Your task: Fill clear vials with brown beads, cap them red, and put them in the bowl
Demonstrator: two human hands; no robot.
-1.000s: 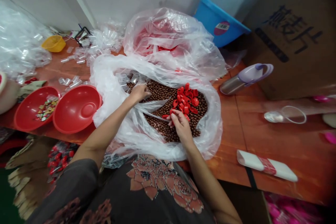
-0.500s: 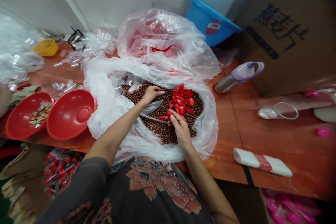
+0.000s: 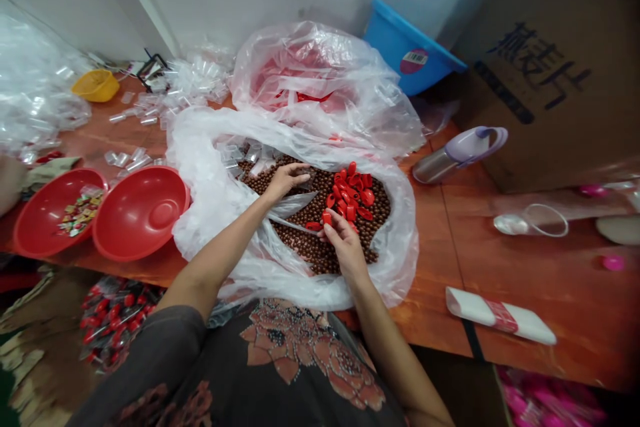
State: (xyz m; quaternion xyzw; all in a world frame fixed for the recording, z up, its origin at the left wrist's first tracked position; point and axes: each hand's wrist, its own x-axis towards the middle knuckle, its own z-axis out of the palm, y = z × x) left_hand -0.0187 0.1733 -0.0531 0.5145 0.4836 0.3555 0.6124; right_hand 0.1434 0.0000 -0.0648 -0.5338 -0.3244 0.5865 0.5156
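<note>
An open clear plastic bag [image 3: 210, 180] lies on the wooden table [image 3: 525, 267], filled with small brown balls [image 3: 310, 247]. A heap of red caps [image 3: 353, 193] sits on the balls. My left hand [image 3: 285, 180] rests on the balls near some clear tubes [image 3: 235, 153], fingers curled in a pinch on something I cannot make out. At the near edge of the heap, my right hand [image 3: 343, 240] pinches a red cap [image 3: 327, 217].
Two red bowls [image 3: 140, 213] stand at the left, one with small colourful pieces [image 3: 77, 210]. Behind are another bag with red parts [image 3: 320, 87], a blue basin [image 3: 410, 47], a yellow bowl [image 3: 96, 85], a cardboard box [image 3: 545, 73] and a purple-lidded flask [image 3: 460, 150].
My left hand slid from the clear tubes rightwards over the brown balls. My right hand stayed at the cap heap and now pinches one cap.
</note>
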